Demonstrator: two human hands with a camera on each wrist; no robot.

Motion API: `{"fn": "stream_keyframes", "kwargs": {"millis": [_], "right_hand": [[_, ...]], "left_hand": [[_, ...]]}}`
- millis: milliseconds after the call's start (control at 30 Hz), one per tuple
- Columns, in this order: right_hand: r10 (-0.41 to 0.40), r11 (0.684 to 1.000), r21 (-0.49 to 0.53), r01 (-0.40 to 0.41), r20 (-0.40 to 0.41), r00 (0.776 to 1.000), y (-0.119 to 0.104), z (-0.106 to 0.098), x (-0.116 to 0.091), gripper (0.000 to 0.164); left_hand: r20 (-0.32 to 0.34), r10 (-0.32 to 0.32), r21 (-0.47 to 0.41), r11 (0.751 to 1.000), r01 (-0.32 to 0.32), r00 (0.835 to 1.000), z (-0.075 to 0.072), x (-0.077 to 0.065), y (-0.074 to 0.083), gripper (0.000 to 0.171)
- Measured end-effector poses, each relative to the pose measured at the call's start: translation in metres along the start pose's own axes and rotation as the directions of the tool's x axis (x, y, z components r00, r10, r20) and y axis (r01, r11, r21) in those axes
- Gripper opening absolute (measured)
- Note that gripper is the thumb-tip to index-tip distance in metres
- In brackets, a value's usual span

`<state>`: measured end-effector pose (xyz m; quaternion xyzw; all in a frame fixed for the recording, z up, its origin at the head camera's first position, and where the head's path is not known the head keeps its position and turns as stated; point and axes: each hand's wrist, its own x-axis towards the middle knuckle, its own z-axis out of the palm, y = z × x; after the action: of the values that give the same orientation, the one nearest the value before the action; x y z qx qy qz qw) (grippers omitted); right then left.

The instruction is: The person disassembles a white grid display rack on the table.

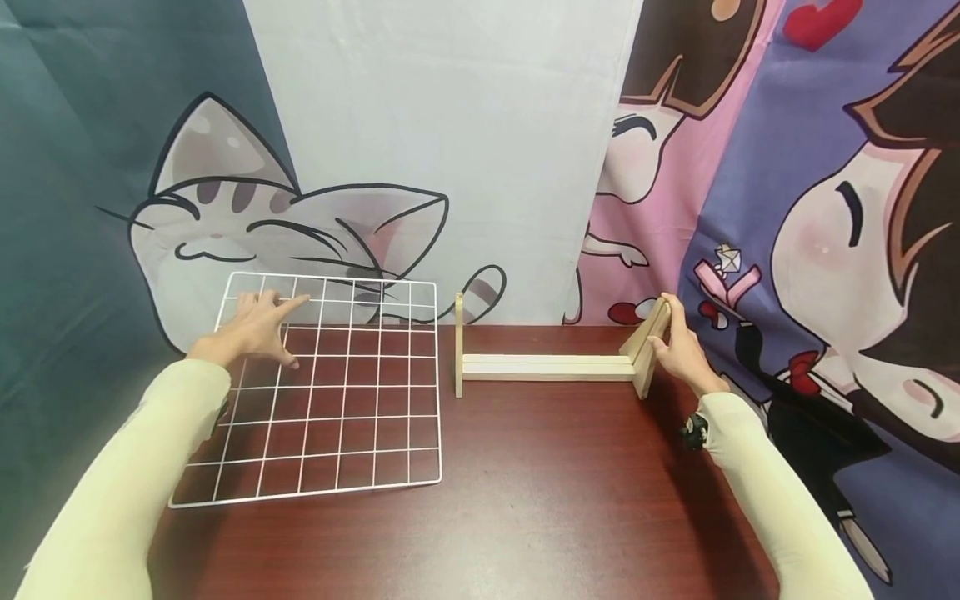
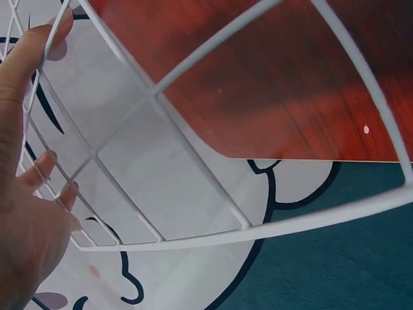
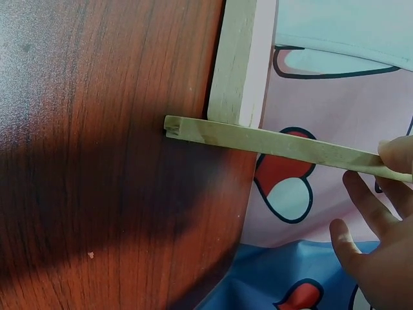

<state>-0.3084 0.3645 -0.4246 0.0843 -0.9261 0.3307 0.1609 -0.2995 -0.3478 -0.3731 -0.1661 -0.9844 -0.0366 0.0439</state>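
Note:
My left hand [image 1: 258, 327] grips a white wire grid panel [image 1: 378, 387] near its upper left, with several fingers at the wires and the index finger stretched out. The panel is tilted, its top edge in front of the backdrop. In the left wrist view, the thumb and fingertips of the left hand [image 2: 29, 239] lie against the wires. To the right stands a wooden stand [image 1: 547, 367], two end boards joined by a crossbar. My right hand [image 1: 682, 350] pinches the top of its right end board [image 3: 277, 143], which leans outward.
A reddish-brown table [image 1: 510, 500] lies beneath, its back edge against a printed cloth backdrop [image 1: 450, 125] with cartoon figures. Cloth also hangs close at the left and right sides. A dark wristwatch [image 1: 694, 432] sits on the right wrist.

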Motion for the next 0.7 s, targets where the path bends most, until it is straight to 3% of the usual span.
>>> {"fn": "stream_keyframes", "kwargs": {"millis": [133, 233, 500, 700], "right_hand": [[-0.007, 1.0, -0.005, 0.007, -0.012, 1.0, 0.0014, 0.0007, -0.0004, 0.086], [-0.02, 1.0, -0.003, 0.02, -0.025, 0.999, 0.0025, 0.0013, 0.0001, 0.086], [-0.021, 1.0, 0.006, 0.021, -0.017, 1.0, -0.0005, 0.0011, -0.002, 0.086], [-0.019, 1.0, 0.005, 0.019, -0.022, 1.0, -0.0001, 0.0013, -0.0011, 0.086]], "left_hand": [[0.026, -0.001, -0.009, 1.0, 0.001, 1.0, 0.0025, 0.0017, -0.0002, 0.128], [0.084, -0.012, -0.003, 1.0, 0.012, 0.996, 0.0031, 0.0027, -0.0002, 0.128], [0.214, -0.037, 0.069, 0.997, 0.023, 0.976, 0.005, 0.0044, -0.0002, 0.126], [0.275, -0.053, 0.044, 0.998, 0.042, 0.96, 0.0072, 0.0048, 0.0011, 0.125]]}}
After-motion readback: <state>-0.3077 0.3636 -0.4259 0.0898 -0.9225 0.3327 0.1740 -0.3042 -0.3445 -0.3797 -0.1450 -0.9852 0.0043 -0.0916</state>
